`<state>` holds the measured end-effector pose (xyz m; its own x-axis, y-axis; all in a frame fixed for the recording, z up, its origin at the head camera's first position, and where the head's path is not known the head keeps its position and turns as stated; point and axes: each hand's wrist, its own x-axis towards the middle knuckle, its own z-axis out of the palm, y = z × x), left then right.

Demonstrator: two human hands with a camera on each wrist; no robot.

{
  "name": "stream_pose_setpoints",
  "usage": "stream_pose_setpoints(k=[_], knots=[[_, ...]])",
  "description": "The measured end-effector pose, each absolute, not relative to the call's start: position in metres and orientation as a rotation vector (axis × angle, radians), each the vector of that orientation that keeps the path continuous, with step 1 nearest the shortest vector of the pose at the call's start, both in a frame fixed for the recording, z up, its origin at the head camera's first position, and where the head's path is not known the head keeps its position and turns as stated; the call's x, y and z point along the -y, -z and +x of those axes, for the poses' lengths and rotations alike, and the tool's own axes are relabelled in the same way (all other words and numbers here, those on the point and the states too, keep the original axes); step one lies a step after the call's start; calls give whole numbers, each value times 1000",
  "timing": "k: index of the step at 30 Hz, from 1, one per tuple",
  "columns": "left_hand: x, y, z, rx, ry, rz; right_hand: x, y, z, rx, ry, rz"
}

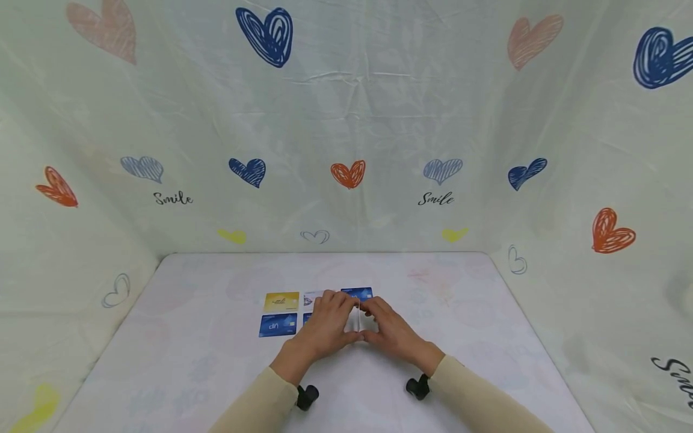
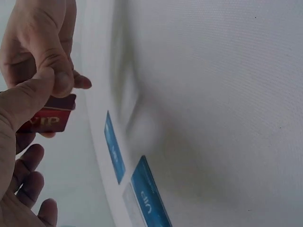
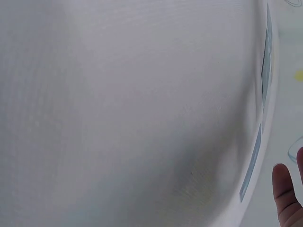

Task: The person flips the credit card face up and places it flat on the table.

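A red card lettered VIP (image 2: 49,122) is held up between the two hands, and in the head view it shows only as a thin upright edge. My left hand (image 1: 327,325) pinches one side, its thumb low and fingertips at the top. Opposite it, my right hand (image 1: 392,331) grips the same card, thumb tip meeting the left thumb. Behind and left of the hands lie a gold card (image 1: 281,301), a blue card (image 1: 278,325), a partly covered white card (image 1: 311,299) and a second blue card (image 1: 357,293). The left hand hides most of another blue card (image 1: 307,317).
The cards lie in two rows on a white table (image 1: 206,337). A pale curtain (image 1: 303,132) printed with hearts rises behind the table and along both sides. Black wrist cameras (image 1: 307,397) hang beneath both forearms, close over the tabletop.
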<state>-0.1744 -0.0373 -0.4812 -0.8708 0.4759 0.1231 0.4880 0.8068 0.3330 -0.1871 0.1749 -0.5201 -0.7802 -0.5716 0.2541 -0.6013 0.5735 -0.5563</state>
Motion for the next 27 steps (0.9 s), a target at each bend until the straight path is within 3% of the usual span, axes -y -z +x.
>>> stream_pose_setpoints(k=[10, 27], knots=[[41, 484, -176, 2944, 708, -768, -174, 520, -184, 2777, -1117, 946], [41, 496, -177, 2948, 388, -628, -176, 511, -181, 2560, -313, 961]])
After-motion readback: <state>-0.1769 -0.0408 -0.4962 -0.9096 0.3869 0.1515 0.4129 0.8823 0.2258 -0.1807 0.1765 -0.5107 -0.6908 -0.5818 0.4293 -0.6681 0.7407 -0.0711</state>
